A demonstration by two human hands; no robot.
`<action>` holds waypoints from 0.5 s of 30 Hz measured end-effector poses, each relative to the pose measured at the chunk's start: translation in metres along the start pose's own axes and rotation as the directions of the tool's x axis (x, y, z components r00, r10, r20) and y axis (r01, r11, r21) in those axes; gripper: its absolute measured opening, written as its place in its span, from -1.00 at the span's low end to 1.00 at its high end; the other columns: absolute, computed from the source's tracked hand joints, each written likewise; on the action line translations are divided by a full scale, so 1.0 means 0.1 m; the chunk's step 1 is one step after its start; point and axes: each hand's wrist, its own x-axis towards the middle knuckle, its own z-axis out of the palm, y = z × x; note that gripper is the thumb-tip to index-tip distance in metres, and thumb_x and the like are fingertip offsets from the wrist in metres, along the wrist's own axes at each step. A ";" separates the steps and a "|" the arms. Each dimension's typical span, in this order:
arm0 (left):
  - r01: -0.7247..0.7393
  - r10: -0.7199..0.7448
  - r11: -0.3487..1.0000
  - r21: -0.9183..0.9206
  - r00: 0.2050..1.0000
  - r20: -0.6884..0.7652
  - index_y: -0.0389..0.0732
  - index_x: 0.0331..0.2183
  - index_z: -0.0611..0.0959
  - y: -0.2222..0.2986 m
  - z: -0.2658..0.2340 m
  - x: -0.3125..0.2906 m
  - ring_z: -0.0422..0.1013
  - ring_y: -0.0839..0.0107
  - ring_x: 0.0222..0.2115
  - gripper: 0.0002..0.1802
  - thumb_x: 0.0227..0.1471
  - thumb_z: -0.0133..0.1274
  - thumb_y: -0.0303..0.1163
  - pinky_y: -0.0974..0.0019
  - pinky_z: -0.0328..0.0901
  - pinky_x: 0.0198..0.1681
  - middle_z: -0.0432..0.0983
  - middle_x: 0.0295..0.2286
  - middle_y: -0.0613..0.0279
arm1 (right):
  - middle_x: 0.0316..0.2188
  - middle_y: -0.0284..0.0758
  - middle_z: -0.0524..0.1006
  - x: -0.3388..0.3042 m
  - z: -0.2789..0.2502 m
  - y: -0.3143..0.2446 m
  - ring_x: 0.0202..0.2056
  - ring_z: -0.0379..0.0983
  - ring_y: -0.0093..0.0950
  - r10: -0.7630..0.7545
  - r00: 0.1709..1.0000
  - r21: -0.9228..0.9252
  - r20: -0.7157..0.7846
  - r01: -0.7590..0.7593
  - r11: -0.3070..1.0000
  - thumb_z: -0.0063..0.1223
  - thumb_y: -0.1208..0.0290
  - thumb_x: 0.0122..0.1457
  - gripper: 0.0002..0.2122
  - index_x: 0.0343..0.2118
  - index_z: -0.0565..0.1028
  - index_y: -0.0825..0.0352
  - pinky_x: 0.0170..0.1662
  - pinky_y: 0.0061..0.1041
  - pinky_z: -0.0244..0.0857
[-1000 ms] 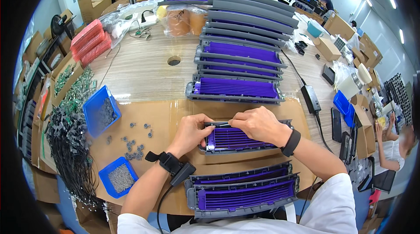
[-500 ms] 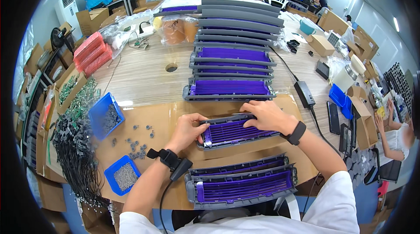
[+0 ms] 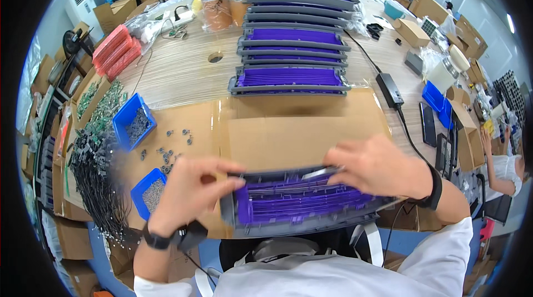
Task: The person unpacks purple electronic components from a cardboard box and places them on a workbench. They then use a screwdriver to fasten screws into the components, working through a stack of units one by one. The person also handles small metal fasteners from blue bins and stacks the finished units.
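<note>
A long purple and grey slatted plastic panel [image 3: 300,202] lies crosswise close in front of me, smeared by motion. At its far left corner, my left hand [image 3: 191,189] pinches the edge between thumb and fingers. My right hand [image 3: 380,169] is closed on the far edge toward the right end, beside a pale strip [image 3: 320,173]. Whether other panels lie beneath or behind this one, I cannot tell. Beyond a bare stretch of the cardboard sheet [image 3: 283,136], several similar purple and grey panels [image 3: 288,77] stand in a row reaching away from me.
To the left are a blue bin of dark small parts [image 3: 136,125], a blue tray of screws [image 3: 151,194], loose grey parts [image 3: 166,155] and bundled black cables [image 3: 97,186]. At right lie a black power adapter [image 3: 390,90] and a phone [image 3: 427,124]. Another person's arm [image 3: 488,152] shows far right.
Both hands have brought the panel from the middle of the cardboard toward me, over the place where other panels lay. The whole view has tilted downward.
</note>
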 end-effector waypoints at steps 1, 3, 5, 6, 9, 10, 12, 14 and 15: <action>0.001 0.000 0.999 0.042 1.000 -0.023 -0.29 -0.29 0.71 -0.08 0.09 -0.10 0.23 0.72 -0.75 -0.79 -0.07 0.25 -0.49 0.55 0.09 -0.68 0.50 -0.65 0.33 | -0.52 -0.21 0.45 -0.06 0.07 -0.06 -0.54 0.47 -0.15 0.005 1.000 0.018 0.022 -0.005 1.000 0.15 0.25 0.10 -0.72 -0.30 0.33 0.31 -0.55 -0.23 0.31; -0.099 0.112 0.989 0.111 0.987 -0.114 -0.29 -0.29 0.72 -0.31 0.26 -0.26 0.16 0.77 -0.75 -0.79 -0.09 0.26 -0.55 0.55 0.03 -0.70 0.42 -0.72 0.49 | -0.53 -0.21 0.45 -0.12 0.20 -0.17 -0.55 0.47 -0.15 -0.003 0.998 0.055 0.060 0.000 0.998 0.14 0.24 0.12 -0.72 -0.30 0.33 0.31 -0.57 -0.23 0.31; -0.096 0.137 0.974 0.205 0.970 -0.199 -0.25 -0.32 0.72 -0.42 0.39 -0.34 0.23 0.60 -0.63 -0.77 -0.15 0.27 -0.55 0.47 0.10 -0.60 0.46 -0.65 0.36 | -0.47 -0.17 0.45 -0.14 0.31 -0.21 -0.59 0.46 -0.14 0.048 0.996 0.045 0.081 -0.051 0.998 0.11 0.21 0.15 -0.72 -0.30 0.34 0.32 -0.58 -0.23 0.32; -0.144 0.213 0.954 0.264 0.944 -0.254 -0.24 -0.32 0.71 -0.49 0.46 -0.33 0.27 0.52 -0.59 -0.77 -0.16 0.27 -0.55 0.42 0.15 -0.54 0.48 -0.62 0.29 | -0.44 -0.16 0.45 -0.15 0.39 -0.20 -0.59 0.46 -0.14 0.075 0.996 0.035 0.049 -0.077 0.996 0.10 0.21 0.15 -0.72 -0.30 0.34 0.32 -0.58 -0.24 0.32; -0.191 0.281 0.934 0.301 0.915 -0.290 -0.25 -0.32 0.66 -0.51 0.54 -0.30 0.37 0.27 -0.30 -0.77 -0.15 0.22 -0.57 0.33 0.28 -0.32 0.53 -0.37 0.14 | -0.34 -0.14 0.44 -0.31 0.37 -0.19 -0.56 0.47 -0.14 0.196 0.979 0.004 -0.048 -0.196 0.981 0.11 0.14 0.14 -0.68 -0.28 0.38 0.33 -0.53 -0.25 0.35; -0.231 0.325 0.922 0.311 0.898 -0.295 -0.25 -0.28 0.64 -0.58 0.54 -0.30 0.38 0.28 -0.26 -0.74 -0.13 0.21 -0.56 0.33 0.30 -0.30 0.52 -0.31 0.13 | -0.33 -0.14 0.44 -0.40 0.32 -0.19 -0.55 0.47 -0.14 0.252 0.962 -0.006 -0.107 -0.254 0.967 0.11 0.11 0.14 -0.66 -0.27 0.38 0.33 -0.51 -0.24 0.36; -0.219 0.289 0.948 0.231 0.895 -0.341 -0.24 -0.20 0.59 -0.66 0.60 -0.33 0.38 0.30 -0.18 -0.70 -0.07 0.18 -0.54 0.34 0.31 -0.25 0.47 -0.20 0.14 | -0.30 -0.10 0.46 -0.63 0.27 -0.14 -0.49 0.49 -0.10 0.393 0.899 -0.018 -0.192 -0.404 0.915 0.15 0.02 0.09 -0.56 -0.22 0.43 0.35 -0.42 -0.25 0.40; -0.118 0.126 0.992 0.042 0.914 -0.387 -0.23 -0.12 0.53 -0.70 0.67 -0.40 0.35 0.36 -0.10 -0.65 -0.01 0.14 -0.52 0.35 0.32 -0.19 0.41 -0.11 0.15 | -0.30 -0.07 0.50 -0.98 0.39 0.01 -0.44 0.50 -0.07 0.519 0.817 0.025 -0.251 -0.530 0.848 0.17 -0.01 0.07 -0.52 -0.19 0.44 0.37 -0.39 -0.28 0.41; -0.067 0.040 0.996 -0.058 0.926 -0.375 -0.24 -0.10 0.51 -0.71 0.69 -0.43 0.34 0.39 -0.09 -0.65 0.01 0.13 -0.51 0.36 0.31 -0.18 0.39 -0.10 0.16 | -0.29 -0.06 0.52 -1.15 0.46 0.05 -0.41 0.51 -0.06 0.576 0.768 0.046 -0.280 -0.588 0.807 0.17 -0.03 0.07 -0.50 -0.17 0.45 0.38 -0.38 -0.29 0.41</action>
